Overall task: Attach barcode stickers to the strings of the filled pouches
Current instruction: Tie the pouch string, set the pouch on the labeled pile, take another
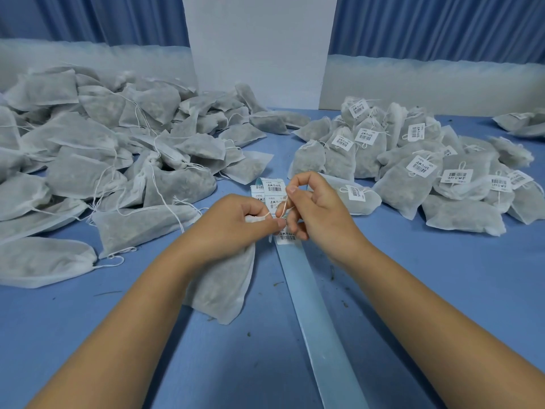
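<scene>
While R fingers (295, 179) pinch its string (283, 206), sheer white pouch (224, 287) looks full.

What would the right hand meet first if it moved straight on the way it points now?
Probably the strip of stickers just beyond the right hand; after that the unlabelled pouches. Depth is unclear.
</scene>
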Demonstrator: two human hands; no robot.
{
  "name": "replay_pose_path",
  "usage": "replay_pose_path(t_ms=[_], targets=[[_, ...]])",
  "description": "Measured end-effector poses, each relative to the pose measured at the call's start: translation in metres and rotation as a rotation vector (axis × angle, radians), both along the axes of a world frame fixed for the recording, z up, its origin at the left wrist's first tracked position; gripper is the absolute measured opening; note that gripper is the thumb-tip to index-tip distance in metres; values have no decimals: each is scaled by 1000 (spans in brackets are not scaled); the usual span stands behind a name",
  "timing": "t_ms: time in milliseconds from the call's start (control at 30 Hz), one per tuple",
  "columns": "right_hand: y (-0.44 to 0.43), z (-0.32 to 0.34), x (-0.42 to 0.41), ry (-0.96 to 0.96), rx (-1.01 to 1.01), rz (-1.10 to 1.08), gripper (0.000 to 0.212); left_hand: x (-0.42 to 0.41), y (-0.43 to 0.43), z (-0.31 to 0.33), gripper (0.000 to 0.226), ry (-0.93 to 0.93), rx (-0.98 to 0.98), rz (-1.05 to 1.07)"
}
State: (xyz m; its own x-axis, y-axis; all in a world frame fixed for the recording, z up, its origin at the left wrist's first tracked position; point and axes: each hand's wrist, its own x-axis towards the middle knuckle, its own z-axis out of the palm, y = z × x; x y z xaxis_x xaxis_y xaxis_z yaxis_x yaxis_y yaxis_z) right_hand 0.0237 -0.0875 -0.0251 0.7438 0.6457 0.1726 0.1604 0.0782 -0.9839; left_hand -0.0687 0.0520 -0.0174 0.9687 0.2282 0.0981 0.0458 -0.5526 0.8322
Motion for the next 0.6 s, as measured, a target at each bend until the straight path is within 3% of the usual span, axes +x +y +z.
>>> replay_pose_path(t_ms=[300, 600], targets=[[0, 0, -1, -17, 39, 2, 13, 3, -30, -6, 26, -110, 134, -46], [-3, 3, 5, -19, 76, -52, 12, 3, -30, -7, 25, -213, 53, 30]])
